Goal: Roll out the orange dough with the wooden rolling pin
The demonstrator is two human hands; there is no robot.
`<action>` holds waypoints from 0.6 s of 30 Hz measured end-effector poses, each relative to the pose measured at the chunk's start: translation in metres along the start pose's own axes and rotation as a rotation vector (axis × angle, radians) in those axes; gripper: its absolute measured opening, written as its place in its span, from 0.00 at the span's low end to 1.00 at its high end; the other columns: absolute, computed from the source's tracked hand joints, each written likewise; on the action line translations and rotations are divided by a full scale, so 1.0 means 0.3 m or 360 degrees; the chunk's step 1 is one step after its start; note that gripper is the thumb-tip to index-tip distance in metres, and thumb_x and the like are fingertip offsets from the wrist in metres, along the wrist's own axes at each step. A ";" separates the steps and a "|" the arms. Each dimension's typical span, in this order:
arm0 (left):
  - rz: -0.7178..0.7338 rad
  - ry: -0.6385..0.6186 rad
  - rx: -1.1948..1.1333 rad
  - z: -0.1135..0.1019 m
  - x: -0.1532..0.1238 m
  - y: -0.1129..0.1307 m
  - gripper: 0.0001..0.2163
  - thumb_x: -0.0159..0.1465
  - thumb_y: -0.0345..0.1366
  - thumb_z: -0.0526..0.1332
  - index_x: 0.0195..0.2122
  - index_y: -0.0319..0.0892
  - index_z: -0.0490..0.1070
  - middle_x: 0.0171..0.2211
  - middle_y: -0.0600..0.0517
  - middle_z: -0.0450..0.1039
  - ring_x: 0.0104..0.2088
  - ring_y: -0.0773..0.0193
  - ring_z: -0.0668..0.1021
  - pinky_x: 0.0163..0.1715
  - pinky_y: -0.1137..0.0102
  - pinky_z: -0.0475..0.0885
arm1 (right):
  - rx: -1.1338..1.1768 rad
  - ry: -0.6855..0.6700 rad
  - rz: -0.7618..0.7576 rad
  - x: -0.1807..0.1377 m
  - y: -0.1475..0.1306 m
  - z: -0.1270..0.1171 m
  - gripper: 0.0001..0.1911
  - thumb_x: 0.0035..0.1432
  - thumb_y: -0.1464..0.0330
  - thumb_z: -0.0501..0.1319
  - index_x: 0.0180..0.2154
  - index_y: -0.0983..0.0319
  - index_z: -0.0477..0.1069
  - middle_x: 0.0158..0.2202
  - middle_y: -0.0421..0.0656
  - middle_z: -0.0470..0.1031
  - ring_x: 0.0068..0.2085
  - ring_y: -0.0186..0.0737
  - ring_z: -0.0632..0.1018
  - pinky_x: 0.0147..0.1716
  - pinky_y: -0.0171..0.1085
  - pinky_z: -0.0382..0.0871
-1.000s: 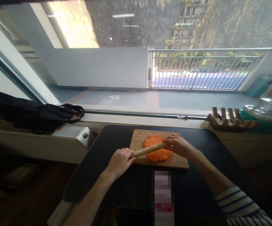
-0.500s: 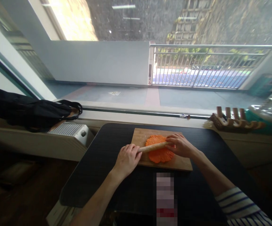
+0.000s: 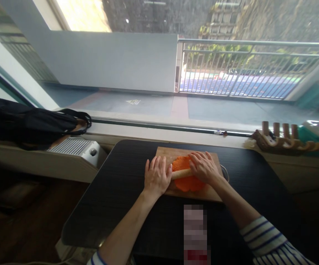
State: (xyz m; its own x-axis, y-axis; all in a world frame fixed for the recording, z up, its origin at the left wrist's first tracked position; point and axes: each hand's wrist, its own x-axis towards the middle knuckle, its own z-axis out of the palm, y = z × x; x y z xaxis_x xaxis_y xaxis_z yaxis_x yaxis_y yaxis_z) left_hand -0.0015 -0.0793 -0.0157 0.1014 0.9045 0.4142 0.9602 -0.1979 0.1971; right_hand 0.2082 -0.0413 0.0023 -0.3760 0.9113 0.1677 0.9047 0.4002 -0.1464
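A flat sheet of orange dough (image 3: 188, 182) lies on a wooden cutting board (image 3: 211, 191) on the black table (image 3: 115, 198). A wooden rolling pin (image 3: 181, 173) lies across the dough. My left hand (image 3: 156, 176) rests flat on the pin's left end, fingers stretched forward and apart. Over the pin's right end lies my right hand (image 3: 203, 167), its fingers also extended and pressing down.
A black bag (image 3: 29, 125) lies on the sill at the left, above a white radiator (image 3: 75, 147). A wooden rack (image 3: 282, 140) and a teal container (image 3: 316, 136) stand on the sill at the right. A window and a railing lie beyond.
Both hands have moved inward along the rolling pin and flattened on top of it. The pin has rolled from the dough's far side toward its middle. The camera has tilted down slightly.
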 end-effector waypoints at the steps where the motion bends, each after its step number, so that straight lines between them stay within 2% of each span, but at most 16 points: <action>1: 0.0015 0.0019 0.0002 0.004 0.014 -0.006 0.20 0.67 0.42 0.48 0.54 0.37 0.67 0.53 0.39 0.70 0.56 0.49 0.68 0.58 0.51 0.56 | -0.0007 -0.0001 0.0028 0.005 -0.001 -0.001 0.20 0.65 0.65 0.44 0.54 0.60 0.65 0.56 0.48 0.68 0.58 0.45 0.66 0.60 0.56 0.44; 6: 0.0104 0.0103 0.0056 0.013 0.061 -0.017 0.19 0.68 0.40 0.48 0.52 0.36 0.69 0.52 0.40 0.71 0.56 0.49 0.69 0.58 0.51 0.56 | -0.0107 -0.0012 0.0154 0.026 -0.004 0.003 0.21 0.64 0.66 0.44 0.57 0.59 0.62 0.59 0.48 0.65 0.61 0.47 0.60 0.60 0.59 0.44; 11: 0.0115 0.0089 0.0118 -0.006 0.028 0.031 0.20 0.69 0.40 0.46 0.53 0.33 0.68 0.53 0.37 0.70 0.56 0.48 0.69 0.58 0.51 0.56 | -0.0160 -0.0095 0.0211 0.033 -0.001 0.014 0.22 0.65 0.64 0.44 0.58 0.59 0.60 0.62 0.50 0.61 0.63 0.50 0.57 0.58 0.64 0.44; 14: 0.0097 0.0025 0.0062 -0.006 0.004 0.048 0.20 0.69 0.41 0.46 0.53 0.34 0.68 0.52 0.39 0.71 0.55 0.49 0.70 0.57 0.52 0.58 | -0.0144 -0.0026 0.0151 0.024 -0.001 0.012 0.21 0.65 0.65 0.44 0.57 0.59 0.62 0.60 0.49 0.63 0.62 0.49 0.59 0.58 0.62 0.45; 18: 0.0078 -0.0023 0.0049 0.007 -0.005 0.039 0.21 0.69 0.42 0.45 0.53 0.35 0.68 0.53 0.40 0.71 0.56 0.50 0.69 0.57 0.53 0.58 | -0.0113 0.0175 0.0014 -0.012 -0.001 0.003 0.20 0.66 0.63 0.46 0.55 0.62 0.64 0.56 0.50 0.68 0.59 0.46 0.63 0.61 0.56 0.43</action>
State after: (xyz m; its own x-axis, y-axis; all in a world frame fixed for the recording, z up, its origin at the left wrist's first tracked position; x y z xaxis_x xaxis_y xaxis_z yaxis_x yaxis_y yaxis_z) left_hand 0.0101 -0.0822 -0.0157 0.1518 0.8996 0.4095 0.9616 -0.2303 0.1494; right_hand 0.2092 -0.0447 0.0009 -0.3474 0.8971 0.2730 0.9212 0.3809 -0.0796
